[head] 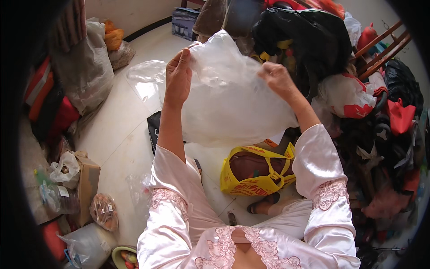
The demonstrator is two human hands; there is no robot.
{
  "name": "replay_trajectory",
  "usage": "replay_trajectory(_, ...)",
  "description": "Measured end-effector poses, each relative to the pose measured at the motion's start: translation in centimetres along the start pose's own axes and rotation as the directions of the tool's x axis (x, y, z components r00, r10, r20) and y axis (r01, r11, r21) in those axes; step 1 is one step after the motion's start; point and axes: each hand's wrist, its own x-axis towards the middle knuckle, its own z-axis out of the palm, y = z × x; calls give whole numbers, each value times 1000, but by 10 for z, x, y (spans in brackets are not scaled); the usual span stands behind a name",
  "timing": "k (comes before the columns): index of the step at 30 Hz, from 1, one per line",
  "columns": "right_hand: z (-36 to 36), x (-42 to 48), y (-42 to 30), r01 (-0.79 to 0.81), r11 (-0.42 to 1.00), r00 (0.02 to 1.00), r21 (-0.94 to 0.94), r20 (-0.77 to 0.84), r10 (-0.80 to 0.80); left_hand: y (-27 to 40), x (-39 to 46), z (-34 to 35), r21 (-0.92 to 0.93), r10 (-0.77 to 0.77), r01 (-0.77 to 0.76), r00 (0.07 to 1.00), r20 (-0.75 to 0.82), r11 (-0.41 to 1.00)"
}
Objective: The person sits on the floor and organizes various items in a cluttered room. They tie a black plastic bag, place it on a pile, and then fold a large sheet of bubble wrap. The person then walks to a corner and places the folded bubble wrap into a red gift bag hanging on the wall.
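Observation:
A large, translucent white plastic bag (228, 107) is spread out in the air before me. At its upper left edge my left hand (179, 75) grips the film, thumb up. My right hand (278, 79) is closed on the bag's upper right edge and looks slightly blurred. Below the bag, between my feet, a yellow shopping bag (248, 188) with red writing stands on the floor, its top gaping around a dark brown item (248, 164). Partly hidden behind my left forearm is a black bag (154, 129).
Piled along the right are a black plastic bag (309, 37), a red-and-white plastic bag (347, 95) and a wooden frame (383, 52). On the left stand a big grey sack (84, 70), a cardboard box (89, 185) and a clear-wrapped package (104, 212). A printed box (184, 25) sits near the wall.

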Motion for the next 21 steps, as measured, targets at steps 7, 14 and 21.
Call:
replay_trajectory(7,-47,8,-4,-20,961,965,277,-246,91,10,6,-30,583,359,-230,926,-115,779)
replay_trajectory(14,-99,-6,22,91,877,896,473,-423,136,-8,6,-38,899,386,-45,911,-142,436)
replay_trajectory(21,-166,-30,29,212,698,865,685,-463,192,-35,8,-57,712,-34,334,916,-400,618)
